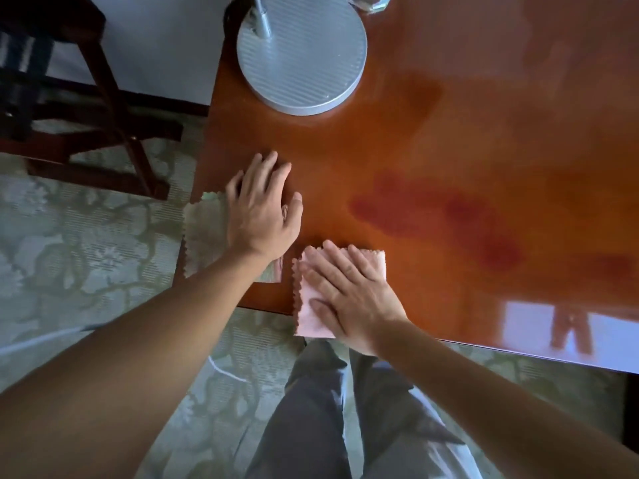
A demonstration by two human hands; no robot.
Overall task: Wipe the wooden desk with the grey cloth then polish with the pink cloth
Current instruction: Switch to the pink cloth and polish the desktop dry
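The glossy wooden desk (449, 150) fills the upper right of the head view. The grey cloth (204, 233) lies at the desk's left corner, hanging partly over the edge. My left hand (264, 209) rests flat over its right part with straight fingers. The pink cloth (311, 305), folded, lies at the desk's near edge and overhangs it a little. My right hand (349, 292) presses flat on the pink cloth, fingers straight and spread. Darker damp-looking streaks (449, 216) show on the wood to the right of both hands.
A round grey lamp base (301, 57) with its stem stands at the desk's far left. A glass object (370, 1) sits at the top edge. A dark wooden chair (86, 98) stands on the patterned carpet (86, 271) to the left. My trouser legs show below.
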